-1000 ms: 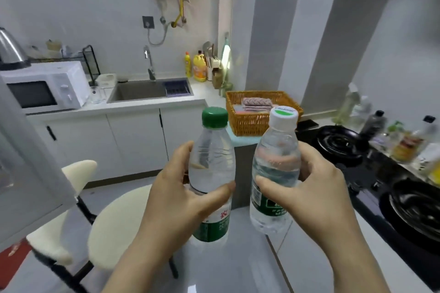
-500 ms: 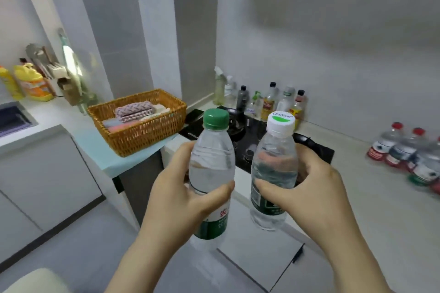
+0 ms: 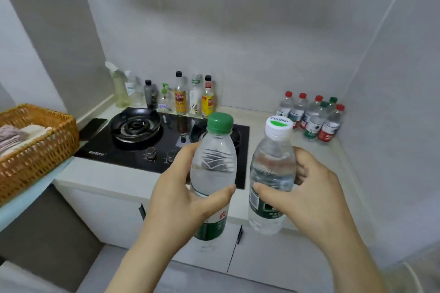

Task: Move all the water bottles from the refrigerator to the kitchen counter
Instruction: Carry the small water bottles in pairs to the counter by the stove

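I have a water bottle in each hand, both upright in front of the counter's edge. My left hand [image 3: 184,194] is wrapped around the green-capped bottle [image 3: 213,169]; at its 3 o'clock, just apart, my right hand [image 3: 307,194] clasps the white-capped bottle [image 3: 271,173]. At 1 o'clock a cluster of bottles [image 3: 312,116] stands on the counter [image 3: 342,169]. At 10 o'clock lies the black hob [image 3: 164,147].

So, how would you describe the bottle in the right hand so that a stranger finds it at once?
Look in front of the black stove, where two hands each hold up a water bottle. The right hand holds the bottle nearer the counter's corner. It alone has a white cap with a green patch; its neighbour's cap is fully green.
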A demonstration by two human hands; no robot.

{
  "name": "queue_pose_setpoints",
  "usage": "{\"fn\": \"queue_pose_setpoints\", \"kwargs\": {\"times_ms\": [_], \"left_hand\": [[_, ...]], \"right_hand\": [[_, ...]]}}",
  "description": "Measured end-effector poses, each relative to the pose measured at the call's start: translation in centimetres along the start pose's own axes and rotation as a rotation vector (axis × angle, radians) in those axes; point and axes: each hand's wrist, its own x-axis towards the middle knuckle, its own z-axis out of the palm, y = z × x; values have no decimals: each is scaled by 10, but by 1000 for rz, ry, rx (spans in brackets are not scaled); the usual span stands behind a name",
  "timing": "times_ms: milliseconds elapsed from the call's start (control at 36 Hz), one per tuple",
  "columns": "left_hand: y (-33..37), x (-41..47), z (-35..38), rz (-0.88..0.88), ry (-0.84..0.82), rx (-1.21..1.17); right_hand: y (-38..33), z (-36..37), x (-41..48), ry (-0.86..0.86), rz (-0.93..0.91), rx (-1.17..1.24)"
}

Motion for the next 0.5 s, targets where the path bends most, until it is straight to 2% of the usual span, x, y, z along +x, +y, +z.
{"fn": "queue_pose_setpoints", "kwargs": {"times_ms": [500], "left_hand": [[34,116,151,41,-103,-39]], "right_hand": [[88,-108,115,134,23,-51]]}}
